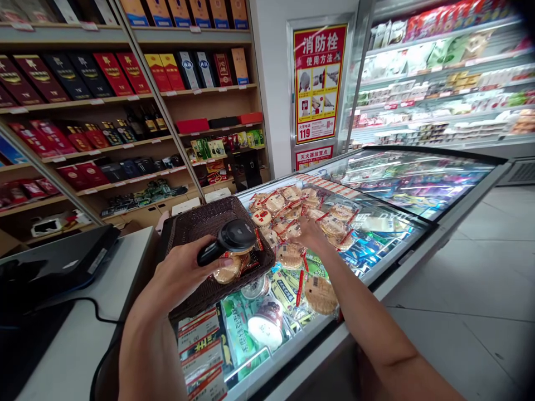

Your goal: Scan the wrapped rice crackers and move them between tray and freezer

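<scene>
My left hand [188, 273] is closed around the handle of a black barcode scanner [236, 236], held over a dark brown woven basket [196, 223]. A few round wrapped pastries [228, 273] lie in the basket below the scanner. Out in front, my right hand [308, 234] reaches into a pile of round, flat wrapped pastries [278, 203] on the freezer's glass top. Its fingertips touch the packets, but whether they grip one is hidden. A larger wrapped pastry [321, 295] lies nearer, beside my right forearm.
The chest freezer [376, 281] holds ice-cream packs under its glass. To the left a counter [129, 273] carries a black device [71, 267] and a cable. Shelves of boxed goods [121, 72] line the wall; a refrigerated display [438, 83] stands at the back right.
</scene>
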The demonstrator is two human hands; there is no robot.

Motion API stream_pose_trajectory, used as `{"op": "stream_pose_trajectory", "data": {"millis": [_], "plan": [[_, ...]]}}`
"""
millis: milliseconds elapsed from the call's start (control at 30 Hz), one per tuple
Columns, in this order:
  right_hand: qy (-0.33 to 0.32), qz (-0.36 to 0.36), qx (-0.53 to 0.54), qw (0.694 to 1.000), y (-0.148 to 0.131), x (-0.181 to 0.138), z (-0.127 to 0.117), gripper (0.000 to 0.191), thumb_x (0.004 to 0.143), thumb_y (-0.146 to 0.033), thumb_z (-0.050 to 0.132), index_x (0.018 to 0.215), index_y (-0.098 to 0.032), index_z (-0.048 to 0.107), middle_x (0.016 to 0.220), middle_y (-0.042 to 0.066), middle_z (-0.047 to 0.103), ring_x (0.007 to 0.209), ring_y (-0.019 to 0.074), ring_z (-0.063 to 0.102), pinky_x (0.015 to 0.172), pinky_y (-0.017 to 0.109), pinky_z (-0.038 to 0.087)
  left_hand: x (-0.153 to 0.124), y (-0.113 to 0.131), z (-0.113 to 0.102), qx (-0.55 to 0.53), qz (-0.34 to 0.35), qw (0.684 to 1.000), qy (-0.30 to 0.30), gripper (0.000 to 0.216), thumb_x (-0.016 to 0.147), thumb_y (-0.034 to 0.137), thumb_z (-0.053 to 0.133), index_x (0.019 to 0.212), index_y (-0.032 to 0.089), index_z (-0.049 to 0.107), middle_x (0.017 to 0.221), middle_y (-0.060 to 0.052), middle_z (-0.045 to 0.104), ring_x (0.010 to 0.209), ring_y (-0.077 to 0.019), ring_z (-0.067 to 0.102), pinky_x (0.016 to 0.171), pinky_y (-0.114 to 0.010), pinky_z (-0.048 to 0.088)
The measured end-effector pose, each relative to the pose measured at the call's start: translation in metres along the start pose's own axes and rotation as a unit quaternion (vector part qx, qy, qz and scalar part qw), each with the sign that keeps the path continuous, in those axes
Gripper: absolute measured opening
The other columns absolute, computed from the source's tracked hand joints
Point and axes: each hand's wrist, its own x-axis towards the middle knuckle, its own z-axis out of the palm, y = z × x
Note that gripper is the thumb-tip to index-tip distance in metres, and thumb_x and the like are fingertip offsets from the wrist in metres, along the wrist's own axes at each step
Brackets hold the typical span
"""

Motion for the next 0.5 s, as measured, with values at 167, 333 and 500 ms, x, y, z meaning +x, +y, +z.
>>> {"op": "stream_pose_trajectory", "data": {"millis": [167, 333, 500], "plan": [[0.052, 0.048, 0.055, 0.996, 0.002, 0.010, -0.003, 0.053, 0.075, -0.048, 0.074, 0.118, -0.021, 0.059, 0.109, 0.012, 0.068, 0.108, 0.0310, 0.062, 0.087, 0.039, 0.047, 0.000, -0.001, 0.001, 0.004, 0.014, 1.000, -0.001, 0.049, 0.079, 0.069, 0.055, 0.101, 0.028, 0.067, 0.072, 0.002, 0.061, 0.071, -0.0193, 0.055, 0.060, -0.026, 0.032], [0.194, 0.058, 0.275, 0.940, -0.001, 0.019, 0.000, 0.042, 0.081, -0.054, 0.062, 0.105, -0.019, 0.061, 0.092, 0.008, 0.068, 0.088, 0.0253, 0.065, 0.079, 0.038, 0.050, 0.000, 0.000, 0.000, 0.006, 0.016, 1.000, 0.000, 0.047, 0.079, 0.068, 0.055, 0.098, 0.026, 0.067, 0.072, 0.001, 0.063, 0.070, -0.0195, 0.056, 0.057, -0.025, 0.030], [0.124, -0.006, 0.551, 0.825, -0.011, 0.017, 0.010, 0.057, 0.072, -0.058, 0.071, 0.113, -0.022, 0.053, 0.092, 0.003, 0.067, 0.069, 0.0177, 0.062, 0.058, 0.031, 0.054, 0.000, -0.001, 0.000, 0.001, 0.024, 1.000, 0.011, 0.048, 0.078, 0.068, 0.057, 0.098, 0.025, 0.068, 0.072, 0.001, 0.064, 0.069, -0.0196, 0.057, 0.057, -0.025, 0.030]]}}
